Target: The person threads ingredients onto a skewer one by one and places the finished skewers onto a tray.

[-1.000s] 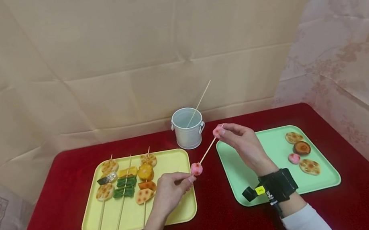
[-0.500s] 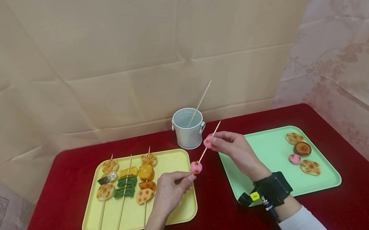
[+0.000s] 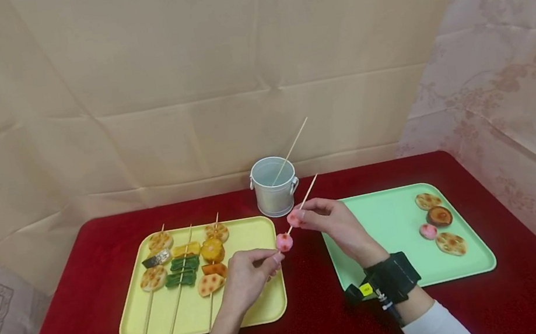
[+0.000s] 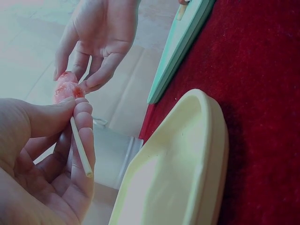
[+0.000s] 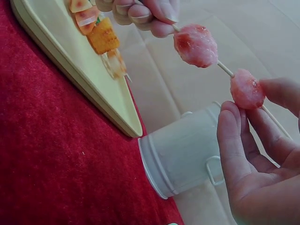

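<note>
My left hand [image 3: 249, 276] pinches a thin wooden skewer [image 5: 225, 69] between thumb and forefinger, just below a pink meatball [image 3: 284, 242] threaded on it. The skewer slants up to the right, its tip bare. My right hand [image 3: 336, 226] grips a second pink meatball [image 5: 247, 89] between thumb and fingers, with the skewer running through it. In the right wrist view a short stretch of bare skewer shows between the two balls. From the left wrist view, the skewer's blunt lower end sticks out beneath my left fingers.
A yellow tray [image 3: 252, 229] at left holds several loaded skewers. The green tray [image 3: 370, 268] at right bears another pink ball [image 3: 428, 231], a mushroom cap [image 3: 438, 216] and two browned round slices. Behind my hands stands a white bucket [image 3: 274, 198] with one skewer leaning in it.
My right hand has slid the second meatball down the skewer, leftward and toward the first one. More bare tip now shows above it. The left hand has stayed in place.
</note>
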A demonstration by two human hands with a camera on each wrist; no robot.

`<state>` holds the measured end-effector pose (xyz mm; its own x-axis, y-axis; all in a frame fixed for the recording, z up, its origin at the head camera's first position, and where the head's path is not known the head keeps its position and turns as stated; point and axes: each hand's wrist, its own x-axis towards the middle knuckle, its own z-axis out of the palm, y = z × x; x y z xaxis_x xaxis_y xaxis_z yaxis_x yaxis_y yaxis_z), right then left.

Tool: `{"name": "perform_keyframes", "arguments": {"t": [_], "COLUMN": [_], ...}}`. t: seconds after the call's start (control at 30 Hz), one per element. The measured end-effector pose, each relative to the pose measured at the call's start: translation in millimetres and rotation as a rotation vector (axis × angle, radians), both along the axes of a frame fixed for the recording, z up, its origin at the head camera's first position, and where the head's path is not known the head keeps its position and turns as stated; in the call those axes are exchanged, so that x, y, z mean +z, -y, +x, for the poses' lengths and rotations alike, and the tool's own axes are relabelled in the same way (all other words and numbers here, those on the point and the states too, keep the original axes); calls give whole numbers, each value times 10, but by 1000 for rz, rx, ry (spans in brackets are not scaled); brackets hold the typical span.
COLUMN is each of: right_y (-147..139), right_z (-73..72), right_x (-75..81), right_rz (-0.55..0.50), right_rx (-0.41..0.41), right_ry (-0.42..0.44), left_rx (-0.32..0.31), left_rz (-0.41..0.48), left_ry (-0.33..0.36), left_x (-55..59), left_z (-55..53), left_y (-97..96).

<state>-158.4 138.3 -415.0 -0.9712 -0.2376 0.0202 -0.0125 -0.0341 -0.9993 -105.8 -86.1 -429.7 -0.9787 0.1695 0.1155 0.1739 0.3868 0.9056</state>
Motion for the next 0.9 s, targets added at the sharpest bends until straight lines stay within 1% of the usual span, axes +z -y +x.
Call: {"name": "perform_keyframes", "arguments": {"t": [0.23, 0.5, 0.73, 0.9], "right_y": [29, 41, 27, -5], "right_z": [24, 25, 9, -27], "right_x": [-10, -26, -14, -7], "right_rz": [31, 50, 115, 88], "right_rx": [28, 45, 4, -45], "right_ry": [11, -6, 10, 30], "left_rx": [-1, 4, 13, 19], "left_rz": [-1, -12, -25, -8], "left_ry": [6, 2, 2, -5], "left_x": [7, -2, -6, -14], "left_z": [5, 0, 0, -1], "left_y": [-2, -5, -12, -6]}}
